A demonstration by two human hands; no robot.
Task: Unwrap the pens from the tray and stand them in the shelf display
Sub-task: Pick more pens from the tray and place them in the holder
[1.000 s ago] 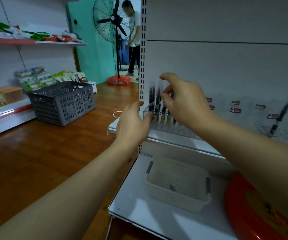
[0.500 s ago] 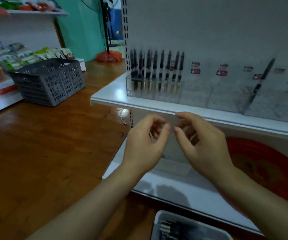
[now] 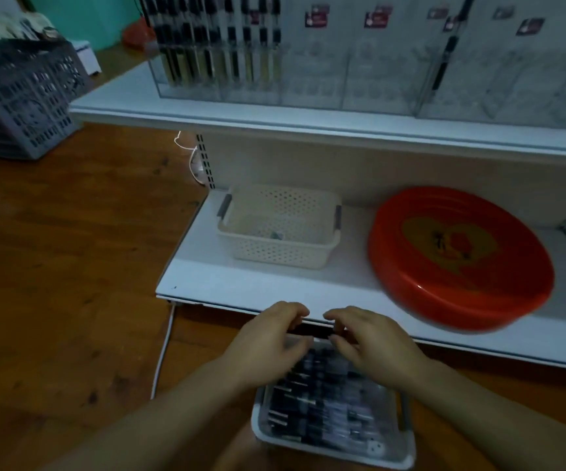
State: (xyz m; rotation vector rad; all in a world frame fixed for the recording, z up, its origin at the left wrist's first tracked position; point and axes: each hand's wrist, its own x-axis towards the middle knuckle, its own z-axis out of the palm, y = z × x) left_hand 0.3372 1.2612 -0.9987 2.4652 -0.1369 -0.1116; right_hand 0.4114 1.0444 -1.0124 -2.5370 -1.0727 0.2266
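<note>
Head view: the left hand (image 3: 268, 338) and right hand (image 3: 373, 348) hover at 6 o'clock over the far end of the tray (image 3: 393, 460), fingers curled; blur hides whether either grip pinches a wrapper. The wrapped pens (image 3: 322, 409) lie in the tray on the floor. Unwrapped pens (image 3: 213, 39) stand in the shelf display (image 3: 309, 93) at 12 o'clock.
</note>
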